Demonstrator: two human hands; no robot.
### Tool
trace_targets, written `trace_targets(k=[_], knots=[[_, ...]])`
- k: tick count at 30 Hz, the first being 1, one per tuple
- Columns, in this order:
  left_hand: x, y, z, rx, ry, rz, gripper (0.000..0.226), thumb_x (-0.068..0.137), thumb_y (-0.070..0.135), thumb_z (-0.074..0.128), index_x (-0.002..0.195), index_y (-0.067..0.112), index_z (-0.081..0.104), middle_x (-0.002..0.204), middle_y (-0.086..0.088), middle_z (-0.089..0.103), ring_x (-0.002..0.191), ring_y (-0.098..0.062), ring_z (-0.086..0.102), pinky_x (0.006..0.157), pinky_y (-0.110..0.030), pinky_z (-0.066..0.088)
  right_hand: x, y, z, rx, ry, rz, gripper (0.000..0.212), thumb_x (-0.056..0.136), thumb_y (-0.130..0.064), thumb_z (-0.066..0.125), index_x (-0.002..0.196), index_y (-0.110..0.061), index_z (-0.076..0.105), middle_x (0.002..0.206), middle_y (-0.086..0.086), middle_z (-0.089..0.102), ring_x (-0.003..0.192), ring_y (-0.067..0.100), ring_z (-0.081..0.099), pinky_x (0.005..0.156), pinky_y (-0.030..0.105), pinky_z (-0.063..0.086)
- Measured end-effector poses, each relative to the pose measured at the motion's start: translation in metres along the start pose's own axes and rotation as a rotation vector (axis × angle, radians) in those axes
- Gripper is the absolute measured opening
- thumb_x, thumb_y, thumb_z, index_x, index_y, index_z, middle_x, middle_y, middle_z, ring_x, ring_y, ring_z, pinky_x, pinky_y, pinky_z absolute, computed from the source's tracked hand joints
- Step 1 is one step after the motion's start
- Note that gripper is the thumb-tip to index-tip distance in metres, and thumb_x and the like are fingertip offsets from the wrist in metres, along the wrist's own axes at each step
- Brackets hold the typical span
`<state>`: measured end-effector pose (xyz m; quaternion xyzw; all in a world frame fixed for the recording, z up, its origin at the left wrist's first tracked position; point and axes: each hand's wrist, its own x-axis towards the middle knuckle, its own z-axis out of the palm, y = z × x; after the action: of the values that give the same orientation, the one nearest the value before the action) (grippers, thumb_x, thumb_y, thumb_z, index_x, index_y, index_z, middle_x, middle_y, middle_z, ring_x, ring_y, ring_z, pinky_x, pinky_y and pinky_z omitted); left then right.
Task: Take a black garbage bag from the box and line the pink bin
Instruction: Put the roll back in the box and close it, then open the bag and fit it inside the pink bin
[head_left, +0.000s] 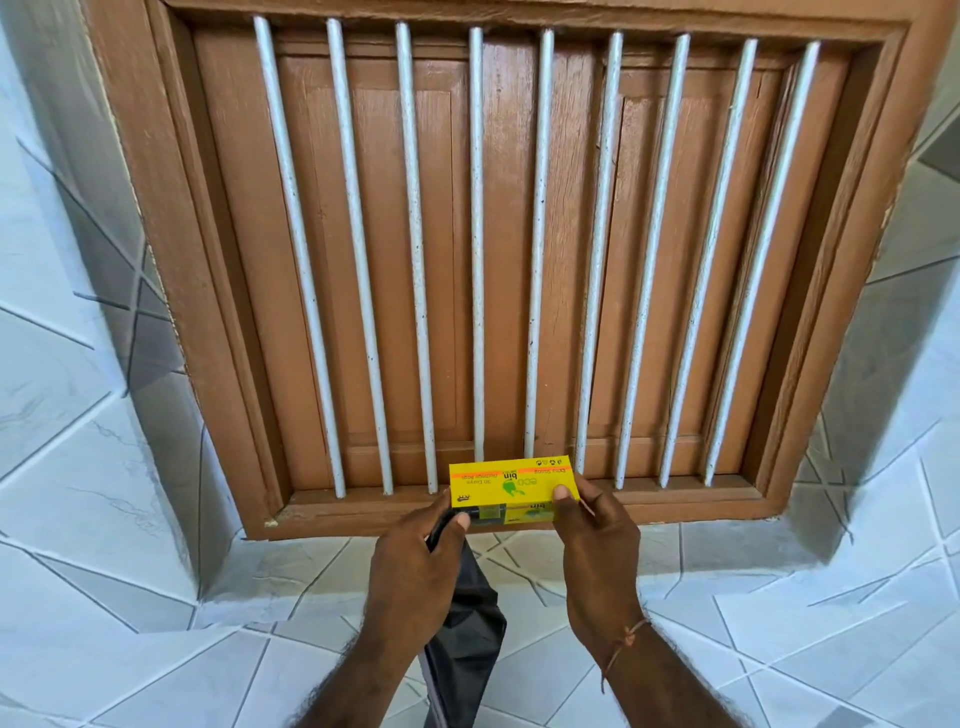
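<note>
A yellow garbage-bag box (506, 483) rests on the brown window sill, its printing upside down to me. My right hand (597, 540) grips the box's right end, thumb on its top face. My left hand (415, 561) is closed on a black garbage bag (465, 639) at the box's left opening. The bag hangs down below my left wrist, partly unrolled and crumpled. The pink bin is not in view.
A brown wooden window (493, 249) with closed shutters and several white vertical bars (415, 260) fills the wall ahead. White tiles with grey lines (779, 597) cover the ledge and the walls on both sides.
</note>
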<state>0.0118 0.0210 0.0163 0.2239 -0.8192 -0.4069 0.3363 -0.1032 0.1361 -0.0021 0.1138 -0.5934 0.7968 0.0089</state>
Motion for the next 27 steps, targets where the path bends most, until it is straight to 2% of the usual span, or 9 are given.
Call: trace_targets(k=[2, 4, 7, 11, 16, 19, 22, 25, 27], knots=[[0.001, -0.009, 0.002, 0.071, -0.055, -0.011, 0.028, 0.095, 0.033, 0.053, 0.120, 0.036, 0.064, 0.095, 0.023, 0.066, 0.078, 0.002, 0.059, 0.070, -0.013, 0.040, -0.002, 0.006, -0.002, -0.060, -0.055, 0.003, 0.030, 0.085, -0.009, 0.070, 0.114, -0.015, 0.069, 0.107, 0.000, 0.074, 0.102, 0.016, 0.067, 0.091, 0.032, 0.052], [0.000, -0.021, 0.007, 0.138, -0.114, -0.047, 0.028, 0.096, 0.031, 0.051, 0.121, 0.034, 0.062, 0.104, 0.020, 0.065, 0.091, -0.006, 0.062, 0.078, -0.021, 0.041, -0.004, 0.017, -0.005, -0.196, -0.084, -0.023, 0.032, 0.083, -0.004, 0.070, 0.110, -0.021, 0.069, 0.104, -0.005, 0.073, 0.100, 0.011, 0.065, 0.091, 0.029, 0.051], [0.000, -0.034, 0.016, 0.217, -0.164, -0.086, 0.029, 0.097, 0.030, 0.048, 0.123, 0.030, 0.061, 0.117, 0.008, 0.070, 0.103, -0.018, 0.065, 0.088, -0.027, 0.047, -0.006, 0.037, -0.012, -0.408, -0.068, -0.050, 0.029, 0.083, -0.003, 0.069, 0.105, -0.022, 0.068, 0.100, -0.006, 0.072, 0.093, 0.011, 0.064, 0.095, 0.034, 0.051], [0.010, -0.040, 0.028, 0.331, -0.263, -0.132, 0.030, 0.095, 0.029, 0.046, 0.122, 0.027, 0.060, 0.120, 0.000, 0.069, 0.107, -0.025, 0.063, 0.090, -0.031, 0.047, 0.002, 0.049, -0.016, -0.599, -0.102, -0.060, 0.032, 0.086, -0.007, 0.066, 0.117, -0.014, 0.066, 0.105, -0.001, 0.072, 0.101, 0.022, 0.066, 0.093, 0.031, 0.050], [0.021, -0.040, 0.032, 0.367, -0.275, -0.180, 0.029, 0.095, 0.028, 0.043, 0.118, 0.025, 0.061, 0.116, -0.003, 0.070, 0.102, -0.027, 0.064, 0.085, -0.033, 0.049, 0.017, 0.057, -0.011, -0.770, -0.105, -0.100, 0.031, 0.086, -0.017, 0.066, 0.117, -0.021, 0.064, 0.108, 0.004, 0.075, 0.100, 0.031, 0.067, 0.091, 0.045, 0.054], [0.024, -0.042, 0.027, 0.362, -0.272, -0.185, 0.027, 0.093, 0.028, 0.042, 0.107, 0.025, 0.065, 0.108, -0.001, 0.072, 0.091, -0.024, 0.064, 0.082, -0.034, 0.052, 0.018, 0.057, -0.015, -0.774, -0.132, -0.102, 0.034, 0.086, -0.017, 0.066, 0.120, -0.022, 0.062, 0.113, 0.002, 0.073, 0.105, 0.027, 0.065, 0.097, 0.042, 0.052], [0.021, -0.036, 0.016, 0.331, -0.202, -0.180, 0.017, 0.094, 0.025, 0.043, 0.084, 0.023, 0.056, 0.098, -0.004, 0.070, 0.080, -0.021, 0.059, 0.075, -0.031, 0.047, 0.002, 0.057, -0.020, -0.724, -0.080, -0.228, 0.040, 0.086, -0.021, 0.069, 0.124, -0.021, 0.057, 0.121, -0.002, 0.062, 0.114, 0.019, 0.055, 0.104, 0.036, 0.042], [0.018, -0.021, -0.001, 0.188, -0.067, -0.143, 0.020, 0.097, 0.022, 0.045, 0.083, 0.027, 0.059, 0.089, 0.001, 0.068, 0.081, -0.015, 0.061, 0.068, -0.024, 0.042, -0.035, 0.050, -0.014, -0.575, -0.063, -0.283, 0.053, 0.082, -0.050, 0.064, 0.125, -0.021, 0.053, 0.121, -0.010, 0.055, 0.114, 0.010, 0.050, 0.102, 0.029, 0.039], [0.019, -0.004, -0.014, -0.026, 0.015, -0.177, 0.023, 0.098, 0.022, 0.046, 0.092, 0.024, 0.068, 0.086, 0.008, 0.068, 0.081, -0.005, 0.060, 0.066, -0.018, 0.043, -0.060, 0.037, -0.005, -0.358, -0.279, -0.118, 0.079, 0.066, -0.074, 0.063, 0.129, -0.029, 0.047, 0.125, -0.013, 0.058, 0.116, 0.004, 0.055, 0.096, 0.022, 0.043]])
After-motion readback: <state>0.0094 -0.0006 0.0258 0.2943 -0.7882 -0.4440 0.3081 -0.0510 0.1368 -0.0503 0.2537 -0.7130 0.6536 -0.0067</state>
